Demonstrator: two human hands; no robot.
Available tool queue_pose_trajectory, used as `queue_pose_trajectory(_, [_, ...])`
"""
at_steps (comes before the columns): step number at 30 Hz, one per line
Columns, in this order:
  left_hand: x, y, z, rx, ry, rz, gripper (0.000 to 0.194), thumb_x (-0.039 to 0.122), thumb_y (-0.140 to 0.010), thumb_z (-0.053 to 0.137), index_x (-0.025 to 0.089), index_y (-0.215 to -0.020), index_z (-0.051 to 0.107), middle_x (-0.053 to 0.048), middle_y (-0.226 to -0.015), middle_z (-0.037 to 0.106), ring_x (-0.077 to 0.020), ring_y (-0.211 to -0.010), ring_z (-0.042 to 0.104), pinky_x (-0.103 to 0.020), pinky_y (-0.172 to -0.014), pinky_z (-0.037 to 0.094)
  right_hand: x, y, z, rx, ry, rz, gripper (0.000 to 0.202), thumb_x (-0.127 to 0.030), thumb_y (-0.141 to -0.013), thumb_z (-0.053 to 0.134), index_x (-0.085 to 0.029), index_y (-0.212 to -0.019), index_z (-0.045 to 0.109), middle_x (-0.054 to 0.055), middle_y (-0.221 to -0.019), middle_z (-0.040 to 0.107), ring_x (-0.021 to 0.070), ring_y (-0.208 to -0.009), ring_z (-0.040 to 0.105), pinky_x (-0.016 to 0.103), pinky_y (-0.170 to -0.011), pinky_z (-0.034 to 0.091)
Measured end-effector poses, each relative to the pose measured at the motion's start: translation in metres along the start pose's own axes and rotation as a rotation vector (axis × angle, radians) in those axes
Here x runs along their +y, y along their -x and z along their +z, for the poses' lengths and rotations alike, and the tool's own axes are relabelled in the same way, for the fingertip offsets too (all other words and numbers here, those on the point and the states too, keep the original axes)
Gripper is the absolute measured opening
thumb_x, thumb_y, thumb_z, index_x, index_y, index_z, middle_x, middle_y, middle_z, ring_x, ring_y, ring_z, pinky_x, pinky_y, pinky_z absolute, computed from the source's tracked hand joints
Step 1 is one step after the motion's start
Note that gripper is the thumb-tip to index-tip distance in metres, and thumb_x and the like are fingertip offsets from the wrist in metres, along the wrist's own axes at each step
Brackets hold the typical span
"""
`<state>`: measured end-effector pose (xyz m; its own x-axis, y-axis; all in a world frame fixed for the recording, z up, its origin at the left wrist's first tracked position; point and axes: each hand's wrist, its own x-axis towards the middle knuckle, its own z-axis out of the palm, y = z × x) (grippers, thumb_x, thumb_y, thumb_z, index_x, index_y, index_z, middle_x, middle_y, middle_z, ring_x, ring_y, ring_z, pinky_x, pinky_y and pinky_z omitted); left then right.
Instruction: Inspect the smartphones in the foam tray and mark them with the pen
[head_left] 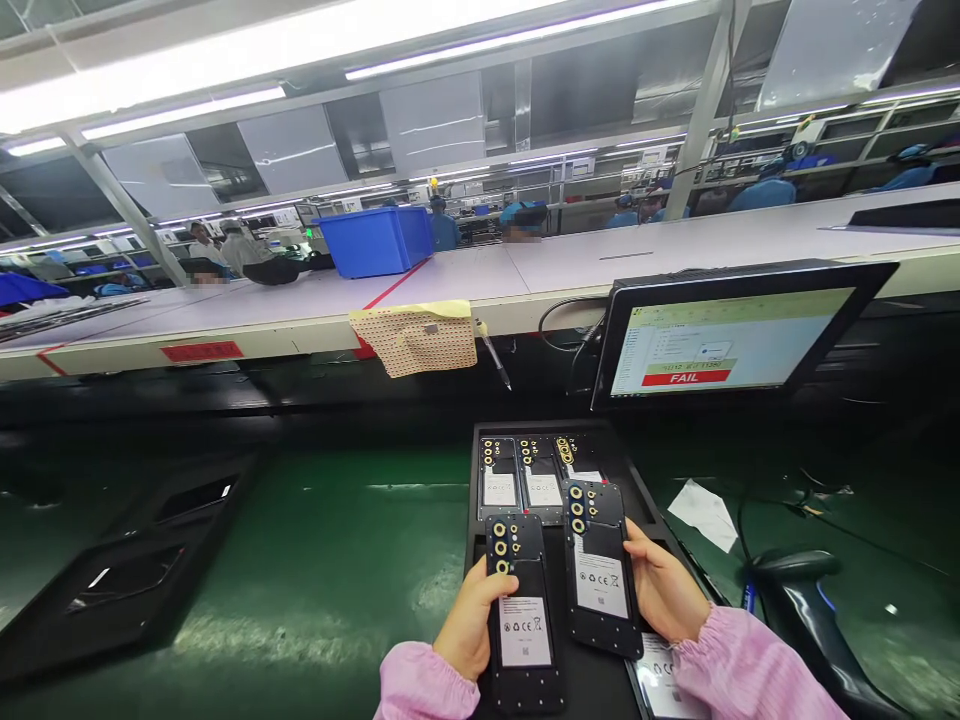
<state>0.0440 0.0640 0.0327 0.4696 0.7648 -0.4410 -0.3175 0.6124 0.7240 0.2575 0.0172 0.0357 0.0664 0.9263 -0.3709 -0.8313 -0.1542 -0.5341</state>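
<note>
Two phone back panels in hand, long axes running away from the person: left panel (523, 610) gripped along its left edge by the left hand (469, 630), right panel (600, 570) clasped at its right edge by the right hand (664, 590), slightly farther forward. Both lie over a black tray (480, 480) holding three more panels (532, 475). Monitor (724, 335) beyond reads FAIL. Panel lower ends and wrists are cut off; label print illegible.
</note>
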Motion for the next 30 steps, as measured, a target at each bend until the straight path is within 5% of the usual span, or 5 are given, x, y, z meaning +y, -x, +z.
queue_pose_trajectory(5, [0.002, -0.001, 0.002, -0.029, 0.035, 0.047, 0.021, 0.021, -0.072, 0.056, 0.016, -0.091, 0.062, -0.003, -0.085, 0.068, -0.0173, -0.079, 0.061, -0.029, -0.075, 0.043, 0.0, -0.001, -0.001, -0.036, 0.034, 0.028, 0.051, -0.02, -0.068, 0.052, -0.031, -0.118, 0.047, -0.001, -0.101, 0.067, 0.0221, -0.093, 0.06, 0.04, -0.087, 0.041])
queue_pose_trajectory(11, [0.008, 0.001, 0.005, -0.054, 0.176, 0.024, 0.039, 0.04, -0.083, 0.043, 0.014, -0.107, 0.06, -0.006, -0.111, 0.063, -0.0219, -0.108, 0.052, -0.032, -0.097, 0.033, 0.0, -0.003, -0.004, 0.04, 0.03, 0.092, 0.05, -0.026, -0.069, 0.051, -0.03, -0.118, 0.047, 0.003, -0.099, 0.068, 0.0264, -0.088, 0.063, 0.045, -0.082, 0.045])
queue_pose_trajectory(15, [0.008, -0.001, 0.004, -0.05, 0.212, 0.036, 0.046, 0.044, -0.083, 0.041, 0.013, -0.114, 0.055, -0.007, -0.113, 0.061, -0.0234, -0.111, 0.05, -0.033, -0.099, 0.031, -0.004, 0.0, -0.005, 0.111, 0.083, 0.119, 0.043, -0.029, -0.067, 0.052, -0.026, -0.11, 0.054, 0.005, -0.094, 0.069, 0.0292, -0.087, 0.063, 0.047, -0.078, 0.046])
queue_pose_trajectory(19, [0.008, -0.003, 0.004, -0.087, 0.217, 0.05, 0.049, 0.047, -0.084, 0.037, 0.014, -0.115, 0.054, -0.007, -0.113, 0.061, -0.0246, -0.11, 0.051, -0.037, -0.1, 0.03, -0.004, 0.005, 0.004, 0.027, 0.143, 0.173, 0.042, -0.033, -0.067, 0.052, -0.019, -0.106, 0.059, 0.011, -0.094, 0.069, 0.0307, -0.09, 0.062, 0.048, -0.08, 0.045])
queue_pose_trajectory(30, [0.002, -0.004, 0.004, -0.071, 0.145, 0.046, 0.035, 0.038, -0.079, 0.053, 0.015, -0.104, 0.059, -0.007, -0.105, 0.065, -0.023, -0.105, 0.054, -0.034, -0.093, 0.036, 0.068, 0.01, 0.056, -0.137, 0.18, -0.063, 0.03, -0.029, -0.073, 0.055, -0.026, -0.102, 0.063, 0.002, -0.109, 0.064, 0.0239, -0.11, 0.05, 0.041, -0.097, 0.031])
